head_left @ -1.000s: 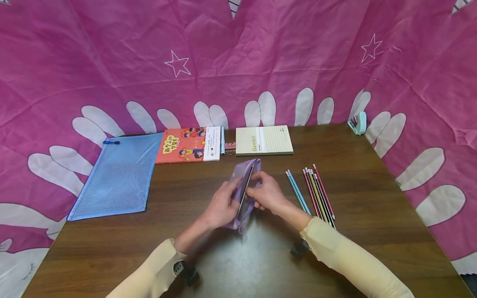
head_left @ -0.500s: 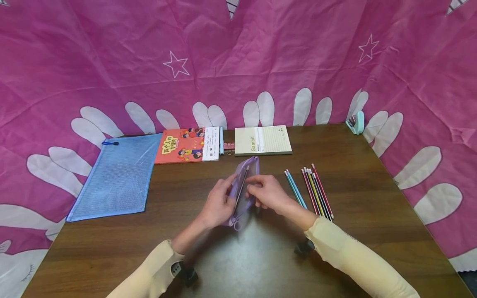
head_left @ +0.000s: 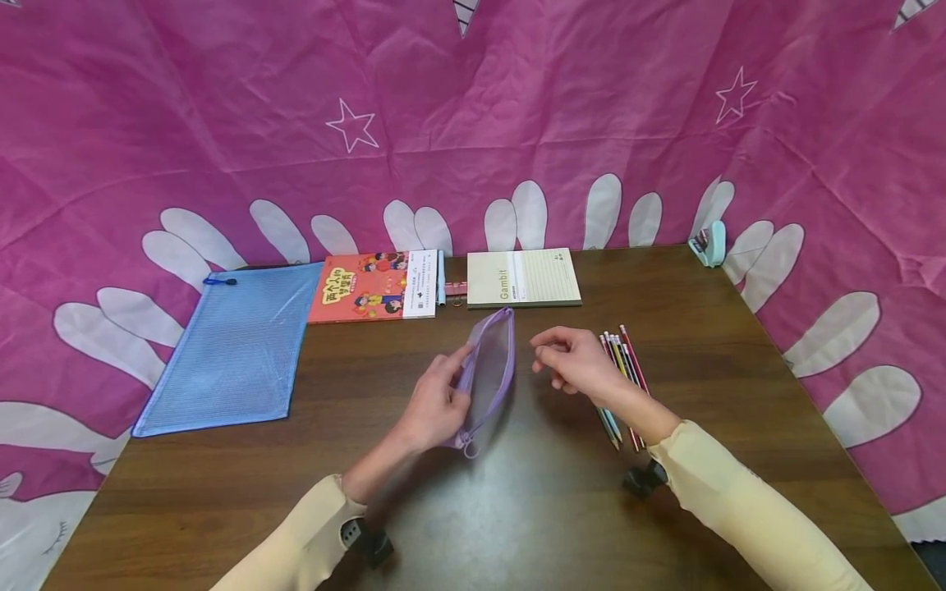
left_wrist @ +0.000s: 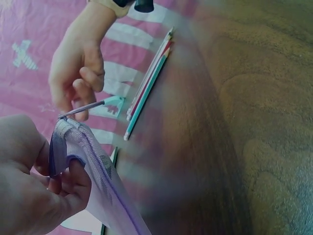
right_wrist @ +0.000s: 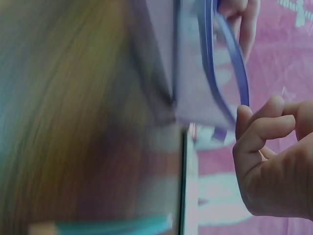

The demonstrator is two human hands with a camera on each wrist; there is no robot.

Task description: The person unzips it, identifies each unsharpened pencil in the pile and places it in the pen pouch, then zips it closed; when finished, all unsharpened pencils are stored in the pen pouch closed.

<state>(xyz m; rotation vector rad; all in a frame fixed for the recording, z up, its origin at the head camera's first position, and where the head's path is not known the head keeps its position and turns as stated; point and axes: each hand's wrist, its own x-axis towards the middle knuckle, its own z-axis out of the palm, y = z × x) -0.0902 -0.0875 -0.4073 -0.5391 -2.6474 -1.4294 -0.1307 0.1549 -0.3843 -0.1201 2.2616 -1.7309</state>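
The table (head_left: 739, 394) is dark brown wood, backed by a pink cloth (head_left: 517, 98) with white stars. At its far left lies a blue mesh folder (head_left: 229, 349); along the far edge lie a red book (head_left: 369, 287) and a pale green pad (head_left: 525, 279). Near the middle, my left hand (head_left: 436, 406) grips the pouch (head_left: 491, 373): a slim, translucent lilac mesh case with a darker purple zip band, lying lengthwise away from me, its near end toward my wrist. The left wrist view shows my fingers (left_wrist: 73, 181) curled round the zip edge, holding the mouth agape. My right hand (head_left: 580, 365) hovers just right of the pouch, apart from it, fingers loosely curled and holding nothing. Partly beneath that hand, the pencils (head_left: 628, 361) lie side by side on the table in red, yellow, dark and teal. A small mint stapler (head_left: 709, 245) sits at the far right edge.
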